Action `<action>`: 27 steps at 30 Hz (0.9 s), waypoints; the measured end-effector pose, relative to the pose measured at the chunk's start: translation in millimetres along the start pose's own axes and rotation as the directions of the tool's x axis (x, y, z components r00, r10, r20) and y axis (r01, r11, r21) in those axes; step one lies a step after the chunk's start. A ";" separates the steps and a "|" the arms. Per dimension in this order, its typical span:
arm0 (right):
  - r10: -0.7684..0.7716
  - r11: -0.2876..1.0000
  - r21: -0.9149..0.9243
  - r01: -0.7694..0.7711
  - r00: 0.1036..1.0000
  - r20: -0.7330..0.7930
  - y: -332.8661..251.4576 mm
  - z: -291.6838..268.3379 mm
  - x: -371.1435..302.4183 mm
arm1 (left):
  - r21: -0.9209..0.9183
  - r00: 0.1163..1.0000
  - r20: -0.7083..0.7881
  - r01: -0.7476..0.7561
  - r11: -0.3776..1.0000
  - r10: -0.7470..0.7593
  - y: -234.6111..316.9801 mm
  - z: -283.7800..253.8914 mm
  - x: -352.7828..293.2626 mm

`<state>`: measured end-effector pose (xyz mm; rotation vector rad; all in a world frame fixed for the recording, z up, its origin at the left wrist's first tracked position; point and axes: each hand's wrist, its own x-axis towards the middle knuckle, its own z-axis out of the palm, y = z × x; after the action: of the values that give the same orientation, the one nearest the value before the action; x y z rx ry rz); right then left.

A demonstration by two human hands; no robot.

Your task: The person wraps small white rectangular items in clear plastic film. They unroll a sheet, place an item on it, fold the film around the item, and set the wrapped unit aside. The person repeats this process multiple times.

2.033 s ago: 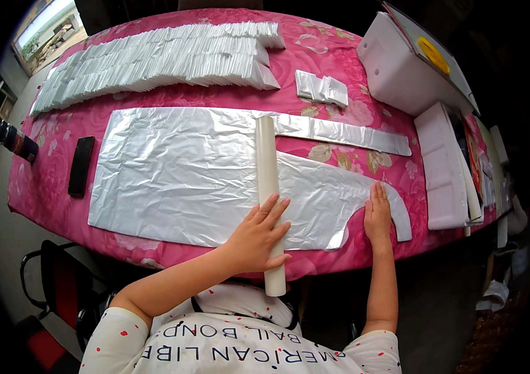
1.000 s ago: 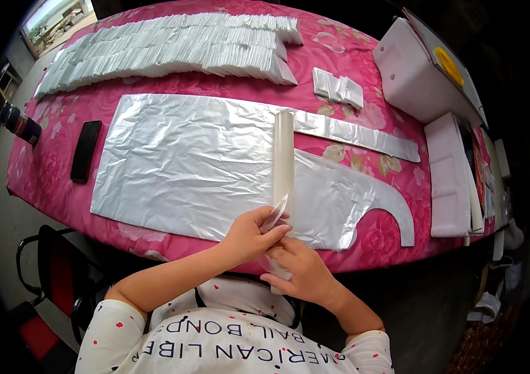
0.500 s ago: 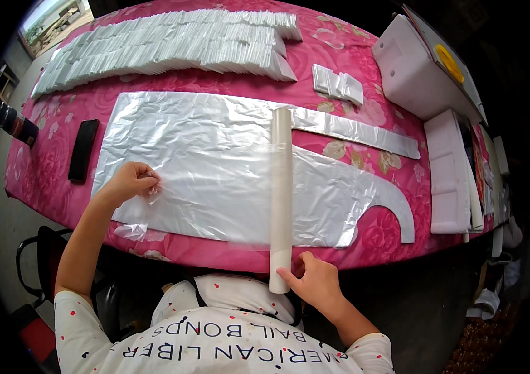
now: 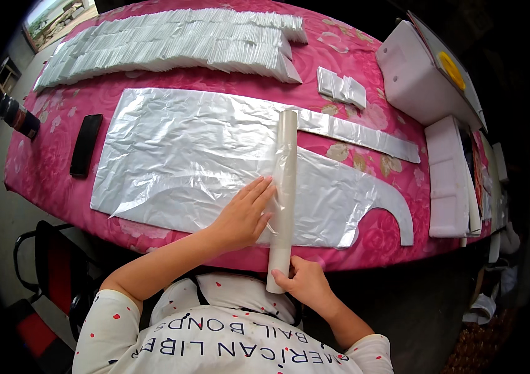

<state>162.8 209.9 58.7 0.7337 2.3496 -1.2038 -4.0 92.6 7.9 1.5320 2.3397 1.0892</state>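
A flat silvery-white plastic sheet [image 4: 171, 156] lies across the table, with a straight strip at its far right and a curved strip at its near right. Across it, far to near, rests a long pale roll of clear film [image 4: 286, 162], its near end sticking out past the table edge. My left hand [image 4: 245, 210] lies flat, fingers stretched out, on the sheet or film against the roll's left side. Around the roll's near end my right hand [image 4: 305, 282] is closed, thumb on top; its other fingers are partly hidden.
Long rows of folded white packets [image 4: 171, 40] line the far side, with a smaller stack [image 4: 341, 87] to their right. White foam boxes [image 4: 411, 71] stand at the right. At the left are a black phone [image 4: 86, 145] and a dark bottle [image 4: 18, 116]. A chair [image 4: 59, 268] is at lower left.
My left hand has moved right, from pinching clear film at the sheet's left to lying flat beside the roll. My right hand still holds the roll's near end.
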 end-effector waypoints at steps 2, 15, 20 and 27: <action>0.004 1.000 0.028 -0.004 1.000 0.016 1.6 -0.1 -1.9 | 0.029 1.000 0.008 0.027 0.999 -0.027 1.9 12.3 -0.1; -0.201 0.979 -0.018 0.201 0.960 -0.197 -25.5 -54.8 106.3 | 0.320 0.997 0.071 0.006 0.947 -0.030 -3.7 22.8 2.2; -0.102 0.700 0.697 0.156 0.988 -0.120 -43.2 -69.4 174.0 | 0.326 0.997 0.070 0.002 0.945 -0.027 -2.1 20.7 2.5; -0.032 -0.155 0.949 0.275 0.959 -0.283 -31.6 -93.1 254.7 | 0.358 0.997 0.071 -0.011 0.934 -0.015 -4.4 24.3 1.2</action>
<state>-66.1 340.1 -13.5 0.9097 0.9534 -3.2630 3.8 104.7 -12.3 1.6457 2.5934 0.6129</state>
